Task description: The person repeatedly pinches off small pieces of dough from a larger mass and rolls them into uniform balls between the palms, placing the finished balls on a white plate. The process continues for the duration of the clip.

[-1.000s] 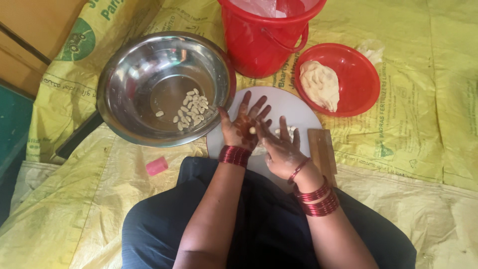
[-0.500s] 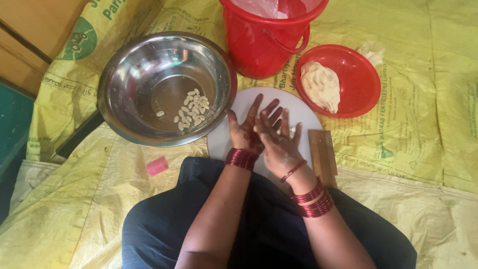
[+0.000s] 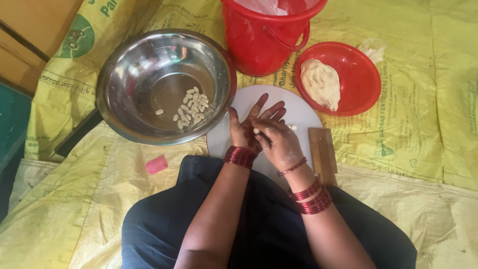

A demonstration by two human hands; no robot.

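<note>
Right hand rolls a dough bit on the left hand, fingers open

The round white board is the landmark. Left of it and touching its edge stands the wide steel bowl, with small pale dough pieces in it. Behind it stands the red plastic bucket. To its right sits the shallow red plastic bowl, holding a pale dough lump. A flat wooden block lies against its right edge, and a small pink cylinder lies left of the board, nearer the person.
</note>
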